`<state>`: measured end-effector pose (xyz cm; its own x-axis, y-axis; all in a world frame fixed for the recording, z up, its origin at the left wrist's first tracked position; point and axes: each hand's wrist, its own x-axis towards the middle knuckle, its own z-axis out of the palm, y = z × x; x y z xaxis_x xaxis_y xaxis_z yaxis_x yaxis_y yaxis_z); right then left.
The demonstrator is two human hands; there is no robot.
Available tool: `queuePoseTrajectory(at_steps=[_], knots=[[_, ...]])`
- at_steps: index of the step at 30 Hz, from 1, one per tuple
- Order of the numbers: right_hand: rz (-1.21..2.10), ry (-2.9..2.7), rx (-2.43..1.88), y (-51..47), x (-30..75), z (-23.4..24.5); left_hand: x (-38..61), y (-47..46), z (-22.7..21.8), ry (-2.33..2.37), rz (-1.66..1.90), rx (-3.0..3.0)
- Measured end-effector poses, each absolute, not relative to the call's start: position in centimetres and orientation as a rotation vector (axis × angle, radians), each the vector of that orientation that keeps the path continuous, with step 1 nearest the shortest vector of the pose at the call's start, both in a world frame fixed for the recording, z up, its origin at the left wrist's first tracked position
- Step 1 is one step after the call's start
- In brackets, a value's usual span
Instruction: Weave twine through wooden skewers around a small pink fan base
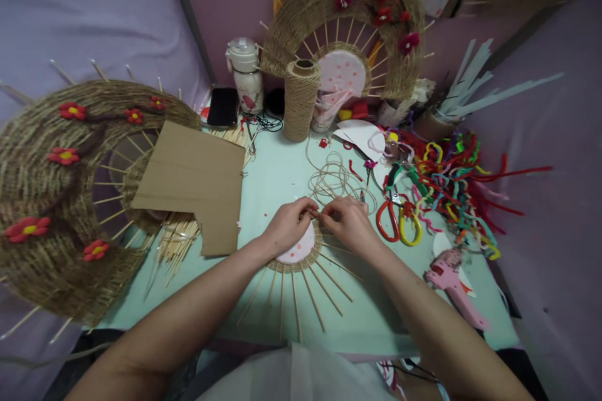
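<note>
A small round piece with a white, red-spotted centre [301, 247] and a woven twine rim [295, 267] lies on the table, thin sticks [316, 302] fanning out towards me. My left hand [292, 225] covers its upper left, fingers curled and closed at the rim. Right beside it, my right hand [348, 220] pinches the twine at the upper right of the rim. The fingertips of both hands nearly meet, and they hide the strand between them. Loose coils of twine [332, 178] lie just beyond my hands.
A twine spool [301, 100] stands at the back, a lidded bottle [247, 78] to its left. Cardboard [192, 182] and a large woven ring [42, 194] lie left. On the right are scissors [397, 216], coloured pipe cleaners [451, 182] and a pink glue gun [456, 288].
</note>
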<state>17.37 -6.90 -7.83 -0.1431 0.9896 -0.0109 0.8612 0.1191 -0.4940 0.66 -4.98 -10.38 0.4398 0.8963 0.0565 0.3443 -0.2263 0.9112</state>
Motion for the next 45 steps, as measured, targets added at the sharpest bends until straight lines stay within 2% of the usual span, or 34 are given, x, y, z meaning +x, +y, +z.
queuePoseTrajectory(at_steps=[9, 22, 37, 45], knots=[[0.618, -2.042, -1.781, -7.7, 17.8, -8.1, 0.9, -5.2, -10.0, 1.102, 0.616, 2.002], [0.613, -2.065, -1.784, -8.5, 17.9, -8.6, 0.7, -5.2, -10.5, 1.064, 0.618, 2.028], [0.061, -2.376, -1.655, -9.8, 17.1, -8.6, 0.8, -5.2, -10.2, 1.084, 0.599, 2.014], [0.077, -2.366, -1.678, -10.9, 17.5, -7.6, 0.8, -5.2, -10.3, 1.094, 0.597, 2.024]])
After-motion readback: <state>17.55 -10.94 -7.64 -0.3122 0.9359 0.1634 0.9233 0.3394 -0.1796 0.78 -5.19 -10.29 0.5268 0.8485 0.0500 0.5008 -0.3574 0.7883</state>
